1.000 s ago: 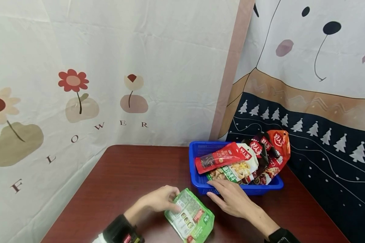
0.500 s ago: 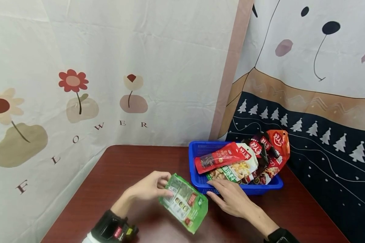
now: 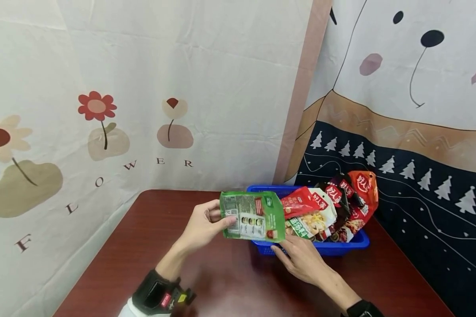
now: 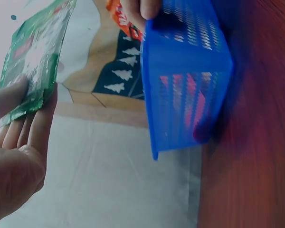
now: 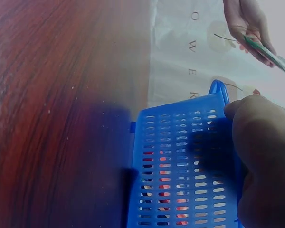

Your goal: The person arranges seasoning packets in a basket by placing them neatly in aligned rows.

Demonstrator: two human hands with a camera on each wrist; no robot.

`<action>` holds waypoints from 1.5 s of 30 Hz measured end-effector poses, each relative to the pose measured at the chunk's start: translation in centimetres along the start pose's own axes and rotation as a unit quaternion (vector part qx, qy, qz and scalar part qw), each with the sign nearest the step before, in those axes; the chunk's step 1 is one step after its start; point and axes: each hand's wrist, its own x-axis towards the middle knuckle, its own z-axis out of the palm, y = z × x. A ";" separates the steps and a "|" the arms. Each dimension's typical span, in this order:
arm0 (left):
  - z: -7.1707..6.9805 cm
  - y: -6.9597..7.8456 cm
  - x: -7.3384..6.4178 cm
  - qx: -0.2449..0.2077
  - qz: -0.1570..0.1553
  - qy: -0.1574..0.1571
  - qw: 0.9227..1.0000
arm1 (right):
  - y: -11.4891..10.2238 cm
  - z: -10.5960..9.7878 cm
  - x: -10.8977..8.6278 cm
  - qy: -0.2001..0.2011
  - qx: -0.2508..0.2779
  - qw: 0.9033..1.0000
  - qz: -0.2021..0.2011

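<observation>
My left hand [image 3: 200, 224] pinches the left end of a green food pouch [image 3: 254, 215], thumb on its printed face and fingers behind. In the left wrist view the pouch [image 4: 35, 59] is raised above table height, beside the basket. Its lower right corner overlaps the basket's front-left part in the head view. My right hand [image 3: 303, 259] holds the near rim of the blue plastic basket [image 3: 321, 250], thumb outside and fingers over the edge. Inside lie a red packet [image 3: 299, 202], a white-and-green pouch [image 3: 315, 220], dark packets [image 3: 337, 196] and an orange-red pouch [image 3: 363, 198] leaning at the right.
The basket stands on a dark red-brown wooden table [image 3: 170, 215], toward its back right. Printed cloth hangs behind, with flowers [image 3: 97, 105] on the left and a bear in a dark tree pattern [image 3: 400, 193] on the right.
My left hand has lifted the green pouch up from the near part of the table toward the basket, turning it level. My right hand has stayed at the basket rim.
</observation>
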 end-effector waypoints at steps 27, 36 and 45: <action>3.8 0.8 1.4 0.227 0.505 0.309 0.773 | -1.8 -4.8 3.9 -0.022 0.237 0.963 0.128; 3.3 2.3 2.0 0.324 0.653 0.300 0.616 | -4.3 -8.6 8.1 0.031 0.525 0.833 0.174; 3.0 2.2 2.2 0.400 0.698 0.252 0.538 | -5.8 -9.0 10.2 0.077 0.646 0.681 0.337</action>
